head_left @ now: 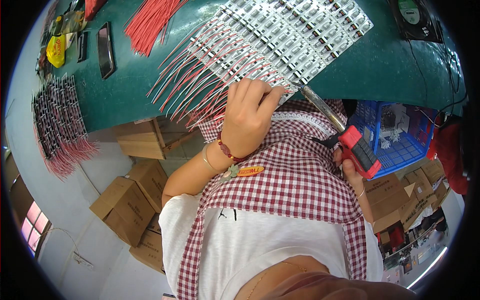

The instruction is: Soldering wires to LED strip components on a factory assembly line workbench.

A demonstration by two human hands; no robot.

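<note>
My left hand is closed, with thumb and fingertips pinching a thin wire at the near corner of the panel of small circuit boards. In my right hand is a soldering iron with a red and black handle. Its long metal barrel slants up and left, and the tip lies at the panel's near corner, close to my left fingertips. Many red and white wires stick out from the panel's left side, some passing behind my left hand.
A bundle of red wires, a phone and a yellow bottle lie on the green table. Wired boards overhang its left edge. A blue basket stands at the right, a black spool far right. Cardboard boxes sit below.
</note>
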